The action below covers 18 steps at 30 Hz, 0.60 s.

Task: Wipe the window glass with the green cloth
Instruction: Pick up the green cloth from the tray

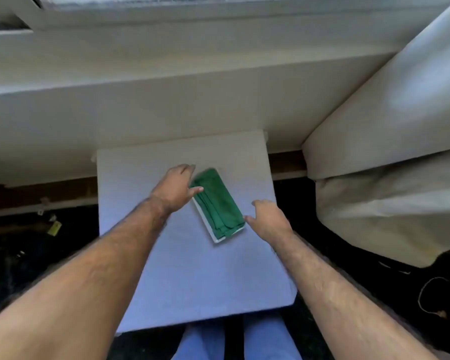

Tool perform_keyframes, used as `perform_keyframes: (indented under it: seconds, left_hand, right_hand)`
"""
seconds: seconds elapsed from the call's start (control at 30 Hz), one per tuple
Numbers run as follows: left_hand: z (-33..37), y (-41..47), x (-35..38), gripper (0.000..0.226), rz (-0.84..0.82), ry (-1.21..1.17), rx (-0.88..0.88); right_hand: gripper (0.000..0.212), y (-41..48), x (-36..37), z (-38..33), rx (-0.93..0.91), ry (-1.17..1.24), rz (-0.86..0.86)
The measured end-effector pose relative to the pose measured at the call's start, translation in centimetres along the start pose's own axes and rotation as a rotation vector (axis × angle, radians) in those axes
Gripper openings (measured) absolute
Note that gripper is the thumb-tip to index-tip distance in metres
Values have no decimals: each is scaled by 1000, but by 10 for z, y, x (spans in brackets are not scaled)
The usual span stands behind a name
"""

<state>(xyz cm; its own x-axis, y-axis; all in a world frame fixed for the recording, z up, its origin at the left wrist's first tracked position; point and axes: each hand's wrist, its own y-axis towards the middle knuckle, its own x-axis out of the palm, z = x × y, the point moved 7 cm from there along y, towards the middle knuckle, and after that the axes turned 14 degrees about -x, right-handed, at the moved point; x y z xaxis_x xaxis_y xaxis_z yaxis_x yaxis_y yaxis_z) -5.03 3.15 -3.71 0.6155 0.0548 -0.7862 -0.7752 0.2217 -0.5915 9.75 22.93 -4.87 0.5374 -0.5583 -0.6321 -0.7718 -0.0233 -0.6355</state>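
We see the cloth folded into a long green rectangle near the middle of the frame, lying at a slant on the pale desk, with a thin white edge showing along its lower left side. The picture is somewhat blurred there, so we cannot tell whether that white edge belongs to the cloth or to something under it.

Our left hand sits at the cloth's upper left end — fingers spread wide, thumb reaching over the green edge, nothing gripped. Our right hand is just beside the cloth's lower right corner, also spread wide and holding nothing; whether its thumb tip touches the fabric we cannot tell. Both forearms run in from the bottom corners of the frame.

Across the top of the frame runs the window with its pale frame, and below it a broad sill. A light curtain hangs down the right side. The floor to either side of the desk is dark, and blue trouser legs show at the bottom centre.
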Motion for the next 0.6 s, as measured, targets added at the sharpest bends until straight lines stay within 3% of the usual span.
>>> perform_keyframes:
  seconds: [0.23, 0.6]
  left_hand:
    - [0, 45, 56, 45, 39, -26, -64]
    - [-5, 75, 97, 38, 58, -67, -210]
  right_hand:
    - [48, 32, 46, 24, 74, 129, 111]
    - [21, 58, 79, 38, 152, 87, 168]
